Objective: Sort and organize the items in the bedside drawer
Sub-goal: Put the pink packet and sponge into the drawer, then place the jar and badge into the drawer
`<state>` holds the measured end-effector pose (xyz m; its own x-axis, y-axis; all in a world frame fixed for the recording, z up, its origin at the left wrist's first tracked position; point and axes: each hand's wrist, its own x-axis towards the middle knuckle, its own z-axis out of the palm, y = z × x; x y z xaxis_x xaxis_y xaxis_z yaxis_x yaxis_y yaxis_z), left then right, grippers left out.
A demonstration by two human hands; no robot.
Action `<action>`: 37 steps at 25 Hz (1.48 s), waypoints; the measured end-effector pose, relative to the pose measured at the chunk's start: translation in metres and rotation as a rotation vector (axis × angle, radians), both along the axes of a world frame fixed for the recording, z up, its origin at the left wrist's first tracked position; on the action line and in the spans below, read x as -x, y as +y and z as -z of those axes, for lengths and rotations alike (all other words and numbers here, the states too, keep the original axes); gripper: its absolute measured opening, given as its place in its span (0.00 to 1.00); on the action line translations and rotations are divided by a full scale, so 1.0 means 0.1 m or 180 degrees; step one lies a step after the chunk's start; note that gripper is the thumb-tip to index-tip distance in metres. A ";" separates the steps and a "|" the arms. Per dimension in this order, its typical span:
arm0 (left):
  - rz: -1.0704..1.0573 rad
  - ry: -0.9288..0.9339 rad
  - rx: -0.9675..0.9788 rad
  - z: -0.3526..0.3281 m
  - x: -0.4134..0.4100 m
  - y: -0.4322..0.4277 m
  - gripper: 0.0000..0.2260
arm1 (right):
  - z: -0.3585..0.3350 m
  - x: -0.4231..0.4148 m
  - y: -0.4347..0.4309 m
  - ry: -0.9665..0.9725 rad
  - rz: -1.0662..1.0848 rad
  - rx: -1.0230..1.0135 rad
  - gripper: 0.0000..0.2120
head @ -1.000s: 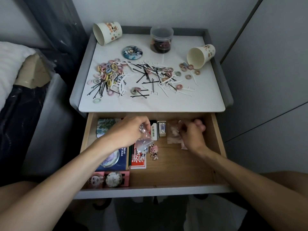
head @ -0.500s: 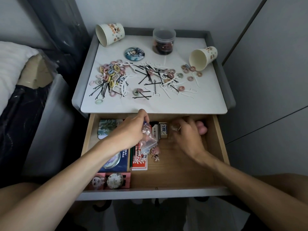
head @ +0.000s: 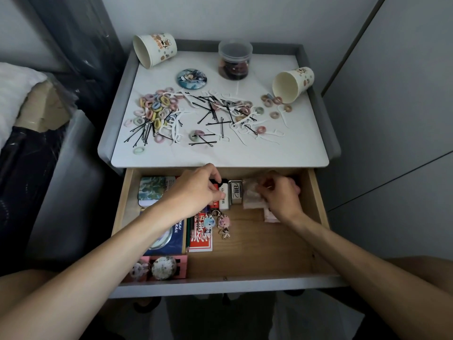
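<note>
Two hands reach into the open drawer [head: 264, 249], which sits at 6 o'clock below the nightstand top [head: 220, 155]. The left hand [head: 193, 192], at the drawer's 11 o'clock, curls its fingers over a white eraser [head: 224, 203]; whether it grips anything I cannot tell. The right hand [head: 282, 197], at 1 o'clock, pinches a clear bag [head: 251, 195] near the back wall, just beside a tin [head: 235, 192] at 12 o'clock.
</note>
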<state>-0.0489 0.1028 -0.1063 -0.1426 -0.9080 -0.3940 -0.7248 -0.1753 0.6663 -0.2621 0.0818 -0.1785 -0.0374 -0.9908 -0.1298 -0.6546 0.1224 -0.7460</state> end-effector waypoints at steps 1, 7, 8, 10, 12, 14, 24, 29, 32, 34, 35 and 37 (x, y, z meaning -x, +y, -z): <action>0.0029 -0.0037 -0.0003 0.00 -0.01 0.00 0.10 | 0.07 0.02 -0.04 0.0105 0.0030 -0.0012 0.06; 0.0141 -0.0153 -0.0012 0.01 -0.06 -0.02 0.09 | 0.27 0.00 -0.11 0.0098 -0.0275 -0.0332 0.11; 0.0129 -0.0154 0.0006 0.00 -0.07 -0.03 0.09 | 0.26 -0.01 -0.10 0.0229 -0.0275 -0.0331 0.11; 0.0076 -0.0055 0.0026 -0.03 -0.09 -0.05 0.08 | 0.17 -0.03 -0.06 0.0588 -0.0278 -0.0328 0.14; -0.0020 0.0169 0.0093 -0.08 -0.10 -0.07 0.07 | -0.01 -0.07 0.00 0.0808 -0.0437 -0.0206 0.15; -0.0129 0.0327 0.0247 -0.16 -0.10 -0.06 0.05 | -0.24 -0.14 0.11 0.0642 -0.0677 0.0082 0.13; -0.1001 0.1168 0.0583 -0.72 -0.50 -0.70 0.02 | -1.34 -0.42 -0.77 0.0172 -0.1106 0.0860 0.10; -0.1157 0.1104 0.0675 -0.77 -0.66 -1.32 0.06 | -1.33 -0.62 -2.04 0.0715 -0.0608 0.0833 0.34; -0.1133 0.0901 0.0740 -0.74 -0.71 -1.57 0.09 | -1.27 -0.80 -2.54 0.0763 -0.0598 0.0654 0.39; -0.1154 0.0873 0.0806 -0.66 -0.72 -1.60 0.11 | -1.19 -0.91 -2.74 0.1038 -0.0723 0.0501 0.38; -0.1176 0.0854 0.0827 -0.62 -0.75 -1.59 0.11 | -1.16 -0.95 -2.80 0.1209 -0.0765 0.0452 0.37; -0.1172 0.0790 0.0830 -0.56 -0.79 -1.55 0.14 | -1.14 -0.98 -2.86 0.1444 -0.0695 0.0444 0.36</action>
